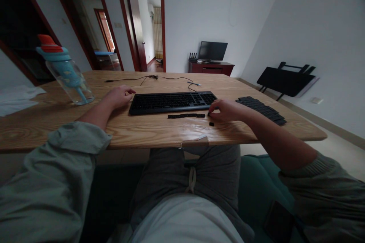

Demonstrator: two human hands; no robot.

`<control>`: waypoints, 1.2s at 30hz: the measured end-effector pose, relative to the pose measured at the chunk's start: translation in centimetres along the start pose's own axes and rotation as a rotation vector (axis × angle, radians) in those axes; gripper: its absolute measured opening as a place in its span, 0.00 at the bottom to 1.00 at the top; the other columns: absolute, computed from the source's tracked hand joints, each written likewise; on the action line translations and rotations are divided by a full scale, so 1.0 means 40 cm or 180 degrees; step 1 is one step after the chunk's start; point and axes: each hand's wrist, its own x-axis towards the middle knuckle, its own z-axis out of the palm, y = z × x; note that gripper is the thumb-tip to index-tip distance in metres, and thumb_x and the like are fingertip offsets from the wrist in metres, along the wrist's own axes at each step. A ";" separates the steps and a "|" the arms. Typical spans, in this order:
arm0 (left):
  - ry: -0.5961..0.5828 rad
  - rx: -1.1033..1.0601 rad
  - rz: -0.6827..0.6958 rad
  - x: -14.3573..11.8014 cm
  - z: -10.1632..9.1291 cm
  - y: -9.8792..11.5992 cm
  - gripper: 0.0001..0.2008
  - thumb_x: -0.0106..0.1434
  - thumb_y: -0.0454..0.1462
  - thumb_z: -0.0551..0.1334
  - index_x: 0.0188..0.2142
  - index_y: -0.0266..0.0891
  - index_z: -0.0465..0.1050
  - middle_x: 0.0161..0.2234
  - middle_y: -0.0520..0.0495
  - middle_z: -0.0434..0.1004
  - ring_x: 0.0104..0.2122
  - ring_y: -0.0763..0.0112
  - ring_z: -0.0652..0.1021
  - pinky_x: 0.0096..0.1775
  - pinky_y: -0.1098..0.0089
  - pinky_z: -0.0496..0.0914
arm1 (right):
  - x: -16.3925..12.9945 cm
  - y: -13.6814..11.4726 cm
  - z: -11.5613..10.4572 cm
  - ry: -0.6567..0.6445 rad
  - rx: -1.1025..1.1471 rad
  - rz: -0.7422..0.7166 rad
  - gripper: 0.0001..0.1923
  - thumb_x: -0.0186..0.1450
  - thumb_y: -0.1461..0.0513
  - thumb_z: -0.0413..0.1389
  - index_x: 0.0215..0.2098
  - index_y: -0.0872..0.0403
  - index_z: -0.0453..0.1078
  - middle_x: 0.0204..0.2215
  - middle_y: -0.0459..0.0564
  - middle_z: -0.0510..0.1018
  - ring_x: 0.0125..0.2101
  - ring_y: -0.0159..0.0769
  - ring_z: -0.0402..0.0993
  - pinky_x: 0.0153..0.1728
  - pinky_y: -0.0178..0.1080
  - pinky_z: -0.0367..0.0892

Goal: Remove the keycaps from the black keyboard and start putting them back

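Observation:
A black keyboard (171,102) lies flat on the wooden table in front of me. My left hand (118,97) rests at its left end, fingers stretched toward the back left corner, holding nothing. My right hand (226,110) is at the keyboard's front right corner, thumb and forefinger pinched on a small black keycap (209,114) at the table surface. A row of keycaps (186,115) runs along the keyboard's front edge, just left of these fingertips. One single keycap (211,124) sits apart, nearer to me. Further right, several rows of keycaps (261,109) lie grouped together.
A clear bottle with a red and blue lid (70,72) stands on the left, beside white tissue (18,98). A black cable (154,77) winds behind the keyboard. Brown tape (196,142) covers part of the table's front edge (148,143).

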 end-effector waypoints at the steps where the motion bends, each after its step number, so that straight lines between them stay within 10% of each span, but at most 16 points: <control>1: 0.0010 0.0015 0.0037 -0.001 0.000 0.000 0.22 0.60 0.37 0.55 0.50 0.36 0.79 0.45 0.39 0.80 0.40 0.59 0.78 0.46 0.64 0.70 | -0.001 0.008 0.001 0.0042 0.0037 -0.0037 0.14 0.62 0.56 0.58 0.42 0.52 0.80 0.41 0.52 0.83 0.38 0.40 0.77 0.40 0.37 0.68; 36: 0.0045 0.0021 0.0117 0.009 0.015 -0.018 0.21 0.58 0.39 0.56 0.48 0.37 0.80 0.43 0.39 0.81 0.39 0.58 0.78 0.42 0.64 0.70 | -0.049 0.022 -0.029 0.0053 0.0235 0.0008 0.17 0.63 0.53 0.56 0.44 0.52 0.79 0.40 0.52 0.82 0.35 0.36 0.75 0.36 0.37 0.66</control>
